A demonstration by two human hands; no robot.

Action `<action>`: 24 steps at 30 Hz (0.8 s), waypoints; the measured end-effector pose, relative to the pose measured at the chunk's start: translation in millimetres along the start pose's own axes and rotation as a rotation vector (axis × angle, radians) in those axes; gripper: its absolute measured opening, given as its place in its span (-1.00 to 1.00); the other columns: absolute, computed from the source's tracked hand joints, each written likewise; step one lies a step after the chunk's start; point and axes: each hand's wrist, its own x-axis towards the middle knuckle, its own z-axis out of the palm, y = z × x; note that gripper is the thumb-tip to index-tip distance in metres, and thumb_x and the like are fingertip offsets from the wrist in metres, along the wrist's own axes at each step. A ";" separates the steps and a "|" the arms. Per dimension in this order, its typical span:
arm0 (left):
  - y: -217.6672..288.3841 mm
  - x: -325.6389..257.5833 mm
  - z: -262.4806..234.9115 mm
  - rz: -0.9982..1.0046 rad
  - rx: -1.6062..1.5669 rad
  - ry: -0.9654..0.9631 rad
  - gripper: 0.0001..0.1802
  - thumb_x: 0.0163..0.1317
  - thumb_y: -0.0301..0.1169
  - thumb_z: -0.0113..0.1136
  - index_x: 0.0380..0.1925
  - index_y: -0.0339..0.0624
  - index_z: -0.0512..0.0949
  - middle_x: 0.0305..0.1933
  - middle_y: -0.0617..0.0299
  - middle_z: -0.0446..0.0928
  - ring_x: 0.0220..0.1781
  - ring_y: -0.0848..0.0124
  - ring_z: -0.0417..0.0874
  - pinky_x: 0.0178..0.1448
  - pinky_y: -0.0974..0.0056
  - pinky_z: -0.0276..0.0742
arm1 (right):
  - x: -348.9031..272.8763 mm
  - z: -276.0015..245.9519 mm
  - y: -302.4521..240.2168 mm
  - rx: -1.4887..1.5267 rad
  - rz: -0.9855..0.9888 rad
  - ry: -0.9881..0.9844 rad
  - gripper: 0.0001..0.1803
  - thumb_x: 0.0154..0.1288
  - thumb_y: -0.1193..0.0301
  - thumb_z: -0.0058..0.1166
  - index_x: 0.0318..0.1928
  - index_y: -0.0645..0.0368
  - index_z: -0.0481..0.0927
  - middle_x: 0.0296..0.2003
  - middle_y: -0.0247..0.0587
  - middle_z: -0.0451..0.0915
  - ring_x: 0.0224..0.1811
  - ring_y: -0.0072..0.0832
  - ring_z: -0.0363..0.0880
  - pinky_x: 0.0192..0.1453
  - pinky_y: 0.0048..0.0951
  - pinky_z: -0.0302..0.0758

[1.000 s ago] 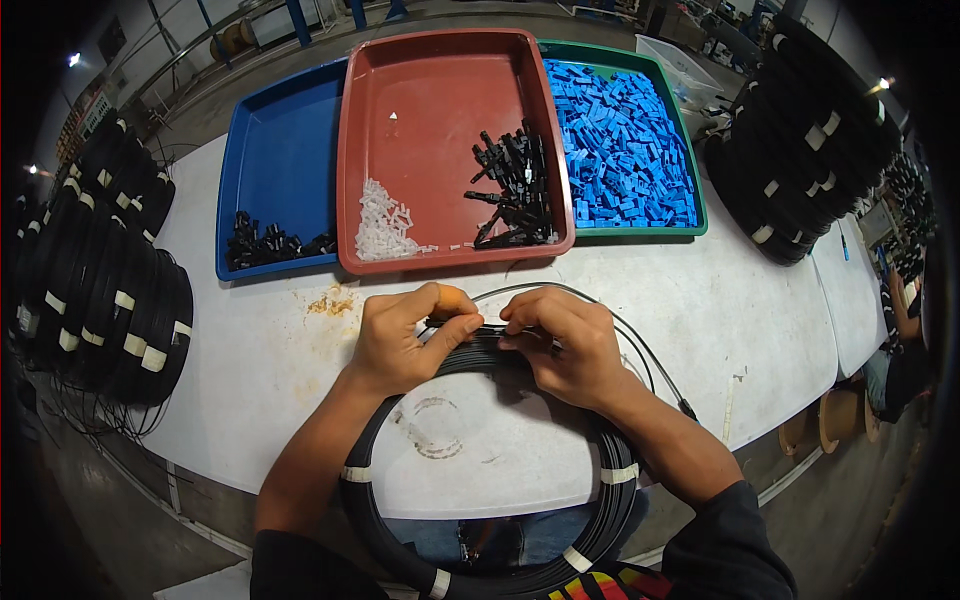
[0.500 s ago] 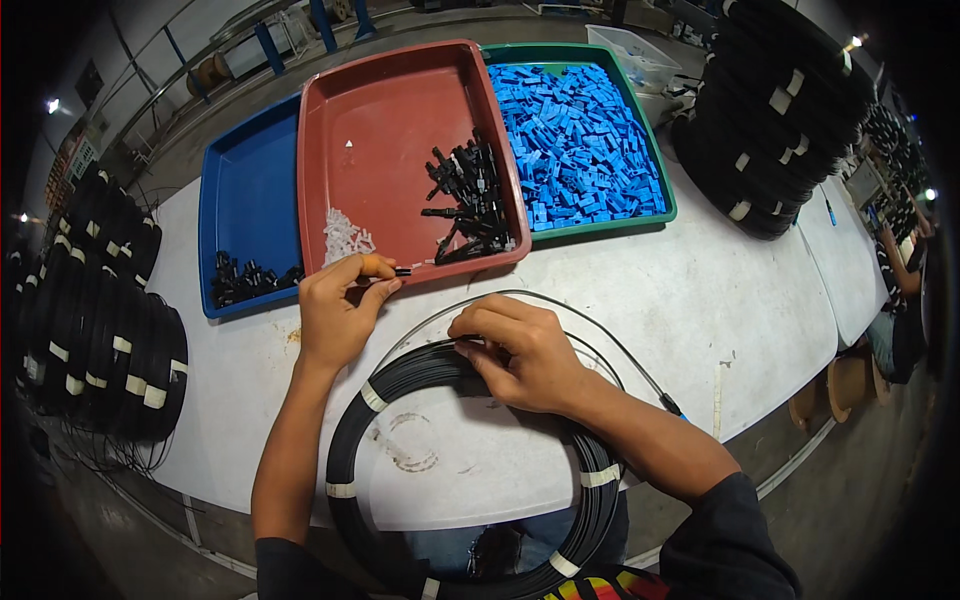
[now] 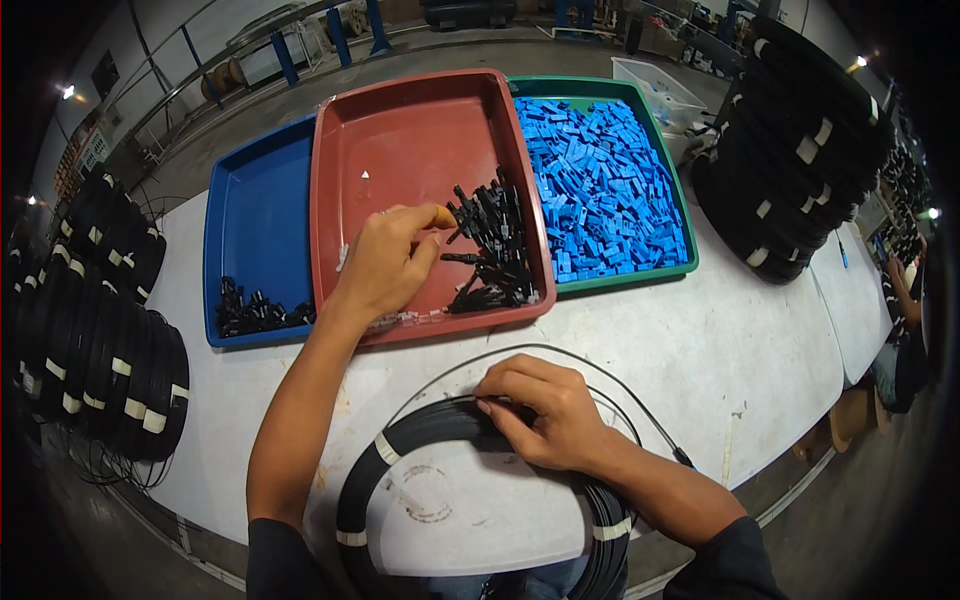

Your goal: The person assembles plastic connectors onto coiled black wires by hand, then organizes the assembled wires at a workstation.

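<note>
My left hand (image 3: 392,258) reaches over the red tray (image 3: 385,130), thumb and forefinger apart. Its forefinger tip is right beside a heap of small black connectors (image 3: 492,235) in the tray's right part. My right hand (image 3: 545,412) pinches black cable at the far side of a coil (image 3: 362,490), fingers closed. White tape bands wrap the coil, which overlaps the table's near edge. One loose cable loop arcs past my right hand to a black connector end (image 3: 682,457). My left hand and wrist mostly hide small clear-white pieces (image 3: 343,256) in the tray.
Left of the red tray, a blue tray (image 3: 255,200) holds black connectors. On its right, a green tray (image 3: 688,240) is filled with blue clips (image 3: 605,190). Stacked black cable coils stand at the left (image 3: 110,340) and far right (image 3: 800,150). The table (image 3: 700,370) is white.
My left hand has moved from the red tray's near rim in over the tray, to the black connectors. The small black piece seen at its fingertips before no longer shows. The view has shifted.
</note>
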 end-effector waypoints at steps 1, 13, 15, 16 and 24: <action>-6.3 6.9 -3.6 -0.005 0.060 -0.019 -0.73 0.25 -0.51 0.10 -0.11 -0.27 0.68 -0.16 -0.04 0.73 -0.09 0.03 0.71 0.06 0.01 0.61 | 0.6 -0.6 -1.5 0.012 0.025 -0.009 -0.82 0.17 0.57 0.27 -0.18 0.24 0.68 -0.25 -0.05 0.66 -0.25 -0.10 0.69 -0.15 -0.27 0.63; -50.9 44.3 12.0 0.417 0.482 -0.111 -0.79 0.10 -0.53 0.35 -0.21 -0.12 0.69 -0.14 0.25 0.69 -0.03 0.19 0.67 0.05 0.13 0.48 | 3.3 -2.5 -5.9 0.034 0.114 -0.078 -0.84 0.20 0.58 0.29 -0.18 0.26 0.69 -0.26 -0.07 0.69 -0.27 -0.18 0.72 -0.17 -0.33 0.65; -50.3 44.8 7.0 0.400 0.510 -0.147 -0.78 0.11 -0.53 0.34 -0.21 -0.12 0.69 -0.14 0.24 0.69 -0.03 0.17 0.67 0.05 0.10 0.49 | 2.9 -2.7 -6.9 0.038 0.115 -0.085 -0.84 0.20 0.58 0.30 -0.18 0.26 0.69 -0.27 -0.07 0.69 -0.27 -0.18 0.72 -0.17 -0.33 0.65; -47.6 44.6 2.9 0.384 0.539 -0.184 -0.78 0.11 -0.54 0.34 -0.20 -0.12 0.69 -0.13 0.22 0.69 -0.04 0.15 0.67 0.05 0.08 0.51 | 2.5 -3.0 -7.8 0.036 0.103 -0.080 -0.84 0.20 0.58 0.30 -0.18 0.27 0.69 -0.27 -0.07 0.69 -0.28 -0.18 0.72 -0.18 -0.33 0.65; 6.0 3.7 -15.6 -0.039 -0.139 0.018 -0.81 0.20 -0.63 0.32 -0.18 -0.23 0.66 -0.17 0.21 0.65 -0.14 0.41 0.70 0.01 0.29 0.61 | 0.1 -2.9 -8.1 0.026 0.104 -0.062 -0.86 0.23 0.58 0.29 -0.19 0.24 0.68 -0.27 -0.07 0.67 -0.29 -0.17 0.70 -0.20 -0.31 0.63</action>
